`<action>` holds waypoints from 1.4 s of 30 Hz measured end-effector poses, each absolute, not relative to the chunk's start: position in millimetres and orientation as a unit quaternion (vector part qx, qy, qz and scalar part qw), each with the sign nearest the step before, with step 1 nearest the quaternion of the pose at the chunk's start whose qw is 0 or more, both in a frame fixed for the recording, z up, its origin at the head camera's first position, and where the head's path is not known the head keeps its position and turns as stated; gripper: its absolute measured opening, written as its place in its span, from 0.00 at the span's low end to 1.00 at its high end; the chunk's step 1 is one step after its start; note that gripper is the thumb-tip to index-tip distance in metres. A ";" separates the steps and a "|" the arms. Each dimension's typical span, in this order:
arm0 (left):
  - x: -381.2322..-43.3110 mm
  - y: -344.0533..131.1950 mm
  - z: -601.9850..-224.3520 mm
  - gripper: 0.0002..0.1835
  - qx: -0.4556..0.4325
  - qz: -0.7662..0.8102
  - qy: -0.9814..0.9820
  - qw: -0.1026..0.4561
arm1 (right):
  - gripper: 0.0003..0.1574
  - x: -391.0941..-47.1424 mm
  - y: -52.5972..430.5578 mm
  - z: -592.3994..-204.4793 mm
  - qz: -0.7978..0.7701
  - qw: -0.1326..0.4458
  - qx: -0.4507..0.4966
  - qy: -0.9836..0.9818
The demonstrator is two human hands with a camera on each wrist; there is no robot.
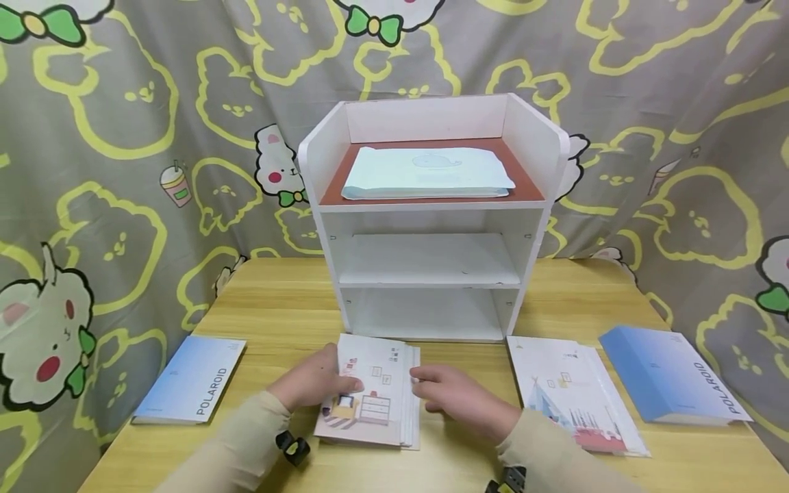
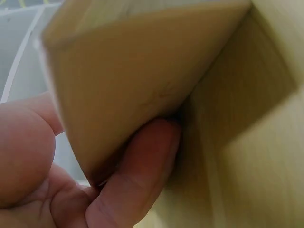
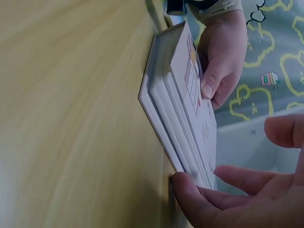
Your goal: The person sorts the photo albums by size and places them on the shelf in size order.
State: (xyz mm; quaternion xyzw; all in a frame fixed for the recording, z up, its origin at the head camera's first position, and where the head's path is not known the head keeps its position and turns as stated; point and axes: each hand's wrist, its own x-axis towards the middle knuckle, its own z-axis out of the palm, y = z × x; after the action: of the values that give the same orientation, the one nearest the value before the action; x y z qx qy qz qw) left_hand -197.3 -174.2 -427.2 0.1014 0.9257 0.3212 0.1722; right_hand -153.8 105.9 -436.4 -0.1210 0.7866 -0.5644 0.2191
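Observation:
A hardcover photo album [image 1: 370,404] with a drawn room on its cover lies low over the table in front of the shelf, tilted up on its left side. My left hand [image 1: 317,380] grips its left edge, thumb on the cover; in the left wrist view a finger [image 2: 142,171] of that hand reaches under the back cover. At the opposite edge, my right hand [image 1: 459,397] touches the album with its fingertips. The right wrist view shows the right thumb apart from the cover and the white page block [image 3: 171,114] between the covers.
A white shelf unit [image 1: 431,281] stands behind, with a whale-print packet [image 1: 431,171] on top. Another illustrated album [image 1: 570,397] and a blue POLAROID album [image 1: 674,376] lie at the right. A second blue POLAROID album [image 1: 191,380] lies at the left. A patterned curtain [image 1: 185,103] surrounds the wooden table [image 1: 277,294].

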 end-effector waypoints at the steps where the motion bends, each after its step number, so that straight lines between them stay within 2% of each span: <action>1: -197.2 -170.7 -428.6 0.33 0.109 0.327 0.923 0.172 | 0.35 -152.8 109.8 -435.8 -0.558 0.218 -0.125 0.791; 4: -196.5 -160.3 -432.1 0.35 0.131 0.350 0.912 0.171 | 0.34 -149.5 120.8 -432.8 -0.530 0.206 -0.150 0.809; 15: -195.4 -126.4 -437.3 0.26 0.194 0.397 0.882 0.165 | 0.30 -141.6 156.6 -422.7 -0.395 0.171 -0.179 0.885; 20: -191.7 -128.2 -440.5 0.26 0.182 0.415 0.876 0.162 | 0.33 -139.3 166.3 -428.0 -0.486 0.189 -0.120 0.845; 24: -186.2 -133.5 -441.1 0.22 0.186 0.437 0.859 0.191 | 0.37 -134.9 176.4 -431.6 -0.628 0.223 -0.074 0.742; 27: -182.8 -136.6 -441.4 0.23 0.194 0.450 0.845 0.215 | 0.39 -131.5 180.0 -433.1 -0.693 0.245 -0.061 0.675; 32: -177.5 -136.7 -440.5 0.28 0.185 0.452 0.846 0.214 | 0.41 -126.7 175.0 -433.8 -0.710 0.239 -0.046 0.661; 37: -167.8 -136.5 -441.6 0.33 0.165 0.446 0.859 0.188 | 0.43 -123.0 169.4 -435.3 -0.696 0.214 -0.029 0.685; 42: -156.4 -136.3 -442.5 0.36 0.137 0.453 0.864 0.173 | 0.44 -125.0 170.2 -438.7 -0.676 0.215 -0.047 0.703</action>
State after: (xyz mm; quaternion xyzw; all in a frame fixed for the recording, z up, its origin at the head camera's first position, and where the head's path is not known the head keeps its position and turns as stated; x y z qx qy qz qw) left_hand -156.4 -136.3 -442.5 0.1374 0.8637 0.4532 0.1726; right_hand -125.0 170.2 -438.7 -0.0470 0.7031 -0.6763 0.2148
